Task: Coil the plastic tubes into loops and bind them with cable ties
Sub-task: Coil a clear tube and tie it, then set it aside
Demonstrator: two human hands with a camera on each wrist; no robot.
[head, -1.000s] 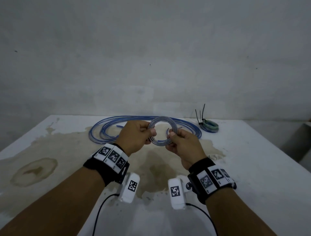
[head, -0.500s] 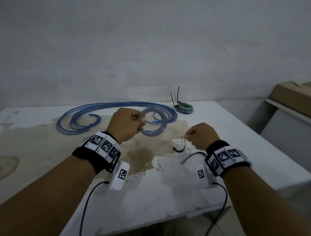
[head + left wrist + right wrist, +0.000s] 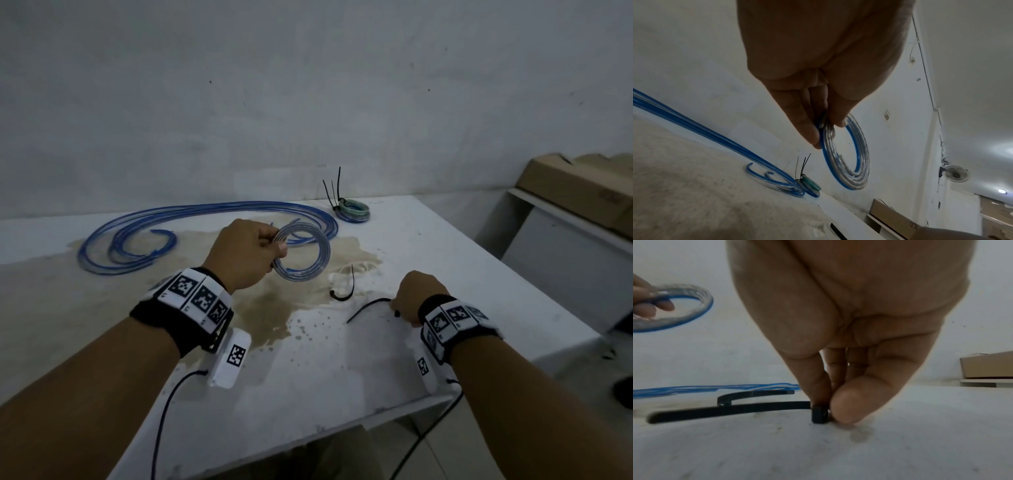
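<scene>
Black cable tie pinched at its head, coil held apart to the left.

The black plastic cable tie (image 3: 729, 410) lies on the white table (image 3: 342, 377), its strap pointing left from the right hand (image 3: 416, 294) toward the coiled clear-and-blue plastic tube (image 3: 303, 251), which is gripped aloft in the left hand (image 3: 245, 253).

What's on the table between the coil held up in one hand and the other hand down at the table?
In the head view, a loose curled black cable tie lies on the stained table between the coil in the left hand and the right hand, which pinches a second tie.
</scene>
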